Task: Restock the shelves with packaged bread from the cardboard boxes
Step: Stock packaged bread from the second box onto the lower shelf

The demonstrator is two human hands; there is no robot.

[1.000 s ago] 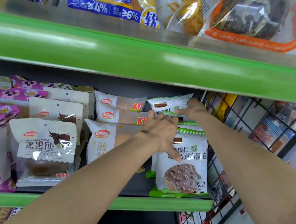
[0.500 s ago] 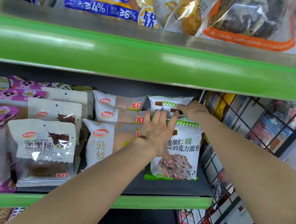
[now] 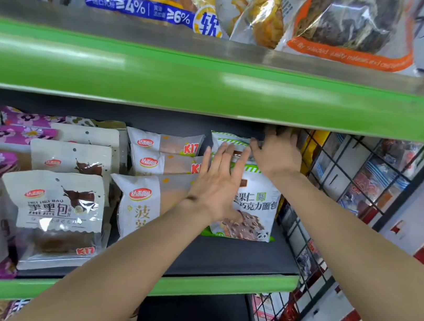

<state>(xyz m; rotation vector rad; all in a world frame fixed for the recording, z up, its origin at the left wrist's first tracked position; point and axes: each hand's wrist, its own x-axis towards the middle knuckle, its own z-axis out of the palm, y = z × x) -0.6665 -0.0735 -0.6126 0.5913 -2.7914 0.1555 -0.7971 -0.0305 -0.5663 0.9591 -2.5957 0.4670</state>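
Squaring the chocolate bread stack (image 3: 253, 207). Left hand (image 3: 218, 186) flat against it, right hand (image 3: 274, 156) fingers spread on the pack behind. Next: fetch more from boxes

A shop: green shelves (image 3: 208, 85) hold many bread bags (image 3: 60, 209), beside a wire rack (image 3: 344, 185).

Chocolate bread pack (image 3: 253, 205) further back now
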